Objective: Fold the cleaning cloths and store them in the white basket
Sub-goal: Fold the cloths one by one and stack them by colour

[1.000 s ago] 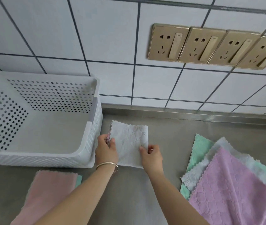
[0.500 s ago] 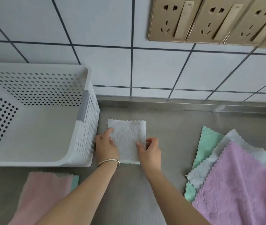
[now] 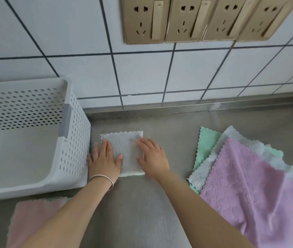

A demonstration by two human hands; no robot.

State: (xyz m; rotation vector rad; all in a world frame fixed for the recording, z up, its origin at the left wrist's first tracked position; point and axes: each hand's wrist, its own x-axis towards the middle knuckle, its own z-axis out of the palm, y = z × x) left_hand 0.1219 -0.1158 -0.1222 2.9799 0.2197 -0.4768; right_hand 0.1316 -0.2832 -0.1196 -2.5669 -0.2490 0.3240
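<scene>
With both palms down on the folded pale grey microfibre cloth, left hand and right hand press flat, fingers straight and slightly spread, likely setting the crease; it lies on the steel counter just beside the empty white perforated plastic basket.

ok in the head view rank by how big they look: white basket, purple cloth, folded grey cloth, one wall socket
1. White basket, cut off at the left edge
2. Purple cloth, nearer the camera, so unsure against the basket
3. Wall socket and folded grey cloth look alike
</scene>
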